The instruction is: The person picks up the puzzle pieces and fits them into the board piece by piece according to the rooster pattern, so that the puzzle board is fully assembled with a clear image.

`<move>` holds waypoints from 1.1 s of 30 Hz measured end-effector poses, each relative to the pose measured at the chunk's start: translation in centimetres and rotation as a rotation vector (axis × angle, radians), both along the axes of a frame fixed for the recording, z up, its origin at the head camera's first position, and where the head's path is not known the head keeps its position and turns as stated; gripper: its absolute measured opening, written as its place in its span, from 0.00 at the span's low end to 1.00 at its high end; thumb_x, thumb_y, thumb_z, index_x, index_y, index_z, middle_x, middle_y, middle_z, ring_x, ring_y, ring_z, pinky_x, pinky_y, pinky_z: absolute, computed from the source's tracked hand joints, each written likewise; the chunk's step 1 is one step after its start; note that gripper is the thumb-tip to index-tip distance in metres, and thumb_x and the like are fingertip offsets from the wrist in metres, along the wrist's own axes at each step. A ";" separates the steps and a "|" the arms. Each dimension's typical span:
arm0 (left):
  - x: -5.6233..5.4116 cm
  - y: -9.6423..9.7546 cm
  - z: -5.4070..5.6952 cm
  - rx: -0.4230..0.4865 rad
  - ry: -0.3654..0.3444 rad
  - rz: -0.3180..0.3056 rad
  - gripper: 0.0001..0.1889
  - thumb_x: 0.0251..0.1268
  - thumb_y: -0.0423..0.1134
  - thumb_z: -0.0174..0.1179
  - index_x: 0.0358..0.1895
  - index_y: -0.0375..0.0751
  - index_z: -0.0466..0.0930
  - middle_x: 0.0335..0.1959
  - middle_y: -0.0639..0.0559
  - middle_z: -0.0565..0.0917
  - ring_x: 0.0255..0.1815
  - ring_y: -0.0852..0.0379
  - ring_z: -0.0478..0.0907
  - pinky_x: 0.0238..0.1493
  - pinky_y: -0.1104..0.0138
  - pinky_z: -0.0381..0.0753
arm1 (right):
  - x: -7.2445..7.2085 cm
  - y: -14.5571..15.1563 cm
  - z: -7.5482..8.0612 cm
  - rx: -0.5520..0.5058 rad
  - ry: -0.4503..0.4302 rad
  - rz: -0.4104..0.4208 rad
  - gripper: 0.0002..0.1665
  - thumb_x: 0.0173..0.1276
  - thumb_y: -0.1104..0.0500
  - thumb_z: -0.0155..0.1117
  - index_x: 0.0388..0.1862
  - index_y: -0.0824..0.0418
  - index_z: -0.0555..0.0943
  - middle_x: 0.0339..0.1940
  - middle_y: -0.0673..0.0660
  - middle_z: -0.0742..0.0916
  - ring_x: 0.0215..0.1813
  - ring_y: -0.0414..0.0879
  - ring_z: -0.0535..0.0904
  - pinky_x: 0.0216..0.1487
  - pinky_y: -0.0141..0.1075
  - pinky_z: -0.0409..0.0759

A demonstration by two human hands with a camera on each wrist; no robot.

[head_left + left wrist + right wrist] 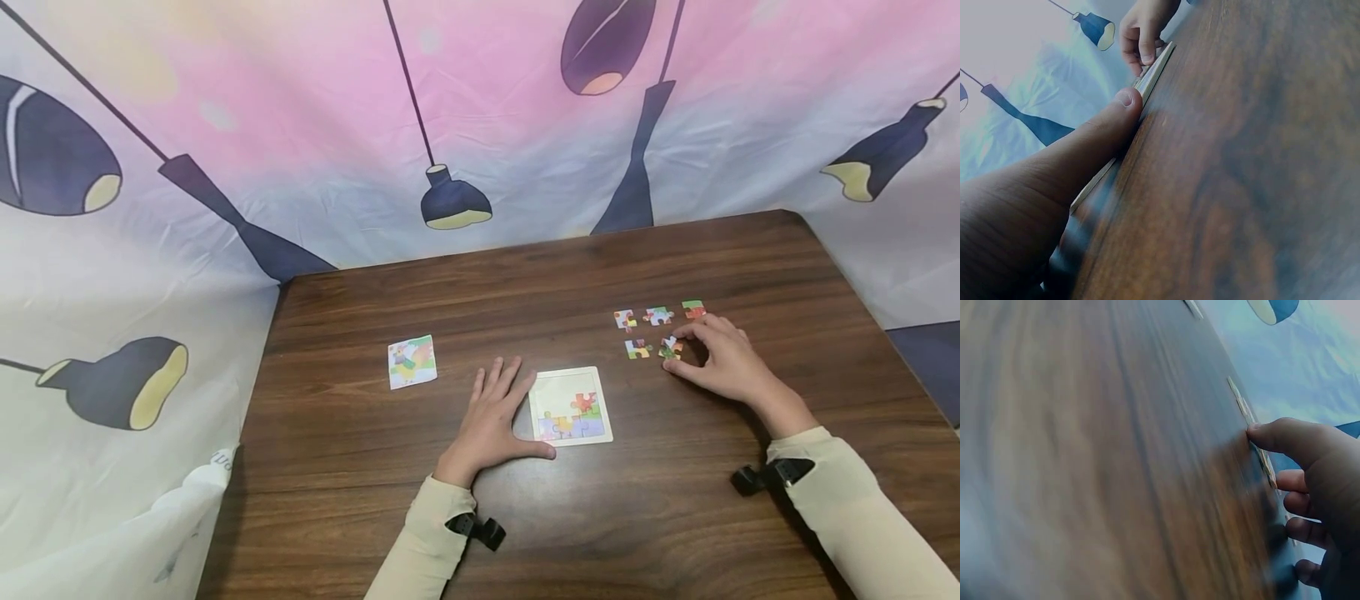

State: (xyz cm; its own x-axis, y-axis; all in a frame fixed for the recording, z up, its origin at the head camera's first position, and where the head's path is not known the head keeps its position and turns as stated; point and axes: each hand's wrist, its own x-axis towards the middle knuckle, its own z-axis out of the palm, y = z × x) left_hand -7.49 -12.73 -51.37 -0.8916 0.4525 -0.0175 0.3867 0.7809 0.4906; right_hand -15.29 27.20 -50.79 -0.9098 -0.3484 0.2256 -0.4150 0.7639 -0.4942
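While the lower band and right side of the square cream puzzle tray [558, 393] hold joined, brightly printed jigsaw pieces [573, 427], its upper left is bare; the tray lies just below and right of frame centre. Progress, judged: roughly half. Outstanding: four loose, multicoloured interlocking pieces [638, 349] right of centre, plus a small green-and-white patterned jigsaw piece [671, 347], pinched between thumb and index finger of the right hand [723, 358]. Left hand [491, 425]: fingers straight and spread, thumb along the tray's lower edge. A small square colour-printed picture card [412, 362] lies left of centre, apart from that hand.

Room: dark brown wood-grain table [337, 467] shows bare between tray and loose pieces; a leftward path looks unobstructed. The tray's rim probably calls for a slight lift. The table's far edge lies well beyond the pieces.
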 end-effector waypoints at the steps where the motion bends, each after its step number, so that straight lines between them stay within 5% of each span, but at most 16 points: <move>1: 0.0 0.0 0.0 0.003 0.002 -0.002 0.66 0.44 0.72 0.79 0.86 0.50 0.57 0.88 0.47 0.48 0.88 0.45 0.33 0.85 0.46 0.30 | 0.1 -0.2 -0.1 -0.008 0.006 0.003 0.26 0.59 0.55 0.83 0.52 0.66 0.86 0.46 0.61 0.83 0.52 0.60 0.75 0.47 0.57 0.66; 9: 0.1 -0.3 -0.2 0.000 -0.003 0.007 0.66 0.44 0.72 0.79 0.86 0.51 0.56 0.88 0.47 0.47 0.88 0.46 0.33 0.85 0.46 0.30 | 0.7 -3.7 -0.1 -0.089 0.036 0.093 0.26 0.56 0.55 0.86 0.50 0.64 0.86 0.47 0.59 0.84 0.53 0.57 0.77 0.53 0.59 0.67; 18: 0.1 -0.3 -0.2 -0.001 0.023 -0.003 0.66 0.44 0.72 0.78 0.86 0.49 0.56 0.88 0.44 0.49 0.88 0.43 0.35 0.84 0.43 0.34 | 1.5 -8.8 0.2 -0.130 0.057 0.253 0.26 0.55 0.49 0.86 0.49 0.58 0.87 0.45 0.51 0.85 0.49 0.49 0.78 0.48 0.46 0.68; 23: 0.1 -0.2 -0.2 -0.017 0.014 -0.005 0.66 0.44 0.72 0.78 0.86 0.49 0.55 0.88 0.45 0.48 0.88 0.43 0.34 0.85 0.44 0.33 | 2.0 -10.8 0.2 -0.121 0.029 0.314 0.26 0.57 0.46 0.85 0.51 0.56 0.87 0.45 0.48 0.84 0.49 0.44 0.78 0.52 0.50 0.72; 33: 0.0 0.1 0.0 -0.008 -0.002 -0.007 0.65 0.46 0.72 0.78 0.86 0.49 0.56 0.88 0.46 0.48 0.88 0.44 0.33 0.85 0.45 0.31 | 3.3 -12.9 0.6 -0.071 -0.028 0.385 0.26 0.58 0.44 0.83 0.50 0.55 0.86 0.46 0.46 0.82 0.51 0.43 0.75 0.51 0.43 0.70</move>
